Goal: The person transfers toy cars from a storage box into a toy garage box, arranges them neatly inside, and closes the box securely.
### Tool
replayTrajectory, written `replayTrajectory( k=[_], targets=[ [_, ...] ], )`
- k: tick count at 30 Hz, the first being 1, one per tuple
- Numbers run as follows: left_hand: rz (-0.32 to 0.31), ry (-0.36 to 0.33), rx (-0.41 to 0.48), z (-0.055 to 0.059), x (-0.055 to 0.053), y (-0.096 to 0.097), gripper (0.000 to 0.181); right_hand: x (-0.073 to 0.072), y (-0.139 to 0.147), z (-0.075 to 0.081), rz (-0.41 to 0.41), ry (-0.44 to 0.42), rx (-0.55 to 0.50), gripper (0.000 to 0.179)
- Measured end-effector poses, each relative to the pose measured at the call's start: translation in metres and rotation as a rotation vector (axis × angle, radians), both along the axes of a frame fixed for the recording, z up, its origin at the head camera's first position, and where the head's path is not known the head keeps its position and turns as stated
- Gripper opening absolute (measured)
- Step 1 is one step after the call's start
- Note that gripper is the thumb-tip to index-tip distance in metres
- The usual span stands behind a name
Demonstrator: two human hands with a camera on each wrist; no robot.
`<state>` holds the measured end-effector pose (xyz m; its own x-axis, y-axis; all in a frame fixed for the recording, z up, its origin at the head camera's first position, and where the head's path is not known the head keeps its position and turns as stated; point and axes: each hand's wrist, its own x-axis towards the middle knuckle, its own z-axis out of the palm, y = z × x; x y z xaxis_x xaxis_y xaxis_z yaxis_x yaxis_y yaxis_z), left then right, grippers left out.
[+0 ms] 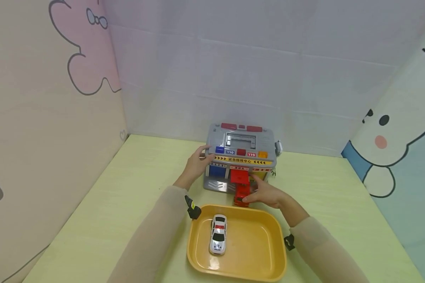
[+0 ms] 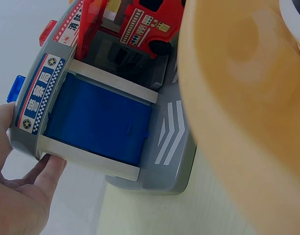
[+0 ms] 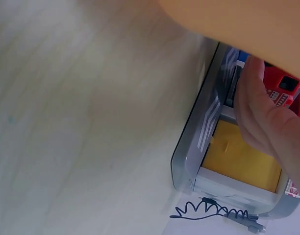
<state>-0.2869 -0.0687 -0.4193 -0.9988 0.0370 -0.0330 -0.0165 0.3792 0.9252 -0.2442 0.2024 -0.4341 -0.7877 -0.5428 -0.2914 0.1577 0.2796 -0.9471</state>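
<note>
A grey toy rescue station [image 1: 217,135] stands on the table, its red middle door [image 1: 239,177] lifted. In the left wrist view, its blue door [image 2: 101,120] is down; the yellow door [image 3: 240,152] is down in the right wrist view. My left hand [image 1: 194,167] grips the station's left end, thumb near the roof edge and fingers on the side wall. With my right hand [image 1: 269,194] I hold a red toy fire truck [image 1: 242,190] at the middle bay, its far end under the lifted door. My fingers partly cover the truck in the right wrist view.
A yellow tray [image 1: 249,271] stands just in front of the station, close to the truck. Inside it lies a white toy police car [image 1: 218,236]. A coiled dark cord [image 3: 213,208] hangs at the station's right end. Cloth-covered walls surround the table [image 1: 141,177].
</note>
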Motion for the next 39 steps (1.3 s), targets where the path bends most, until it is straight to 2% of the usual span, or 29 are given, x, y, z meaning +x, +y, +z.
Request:
replayTrajectory(
  k=[8, 22, 26, 31, 35, 39],
  targets=[
    [0.003, -0.006, 0.008, 0.003, 0.002, 0.0, 0.051, 0.001, -0.006, -0.004, -0.003, 0.092, 0.023, 0.104],
    [-0.009, 0.014, -0.004, 0.003, 0.0, 0.0, 0.052, 0.004, -0.017, -0.013, -0.126, 0.204, 0.121, 0.091],
    [-0.007, 0.007, -0.009, 0.004, 0.0, 0.0, 0.052, 0.004, -0.018, -0.015, -0.181, 0.2, 0.136, 0.087],
    [0.002, 0.003, -0.015, 0.003, -0.001, 0.0, 0.053, 0.002, -0.019, -0.018, -0.243, 0.136, 0.065, 0.081],
    [-0.002, 0.001, -0.012, 0.001, -0.001, 0.0, 0.053, 0.0, -0.019, -0.021, -0.274, 0.055, 0.005, 0.064],
    [-0.002, 0.005, -0.01, -0.001, -0.001, 0.0, 0.053, -0.002, -0.018, -0.024, -0.26, 0.056, -0.01, 0.044]
  ],
)
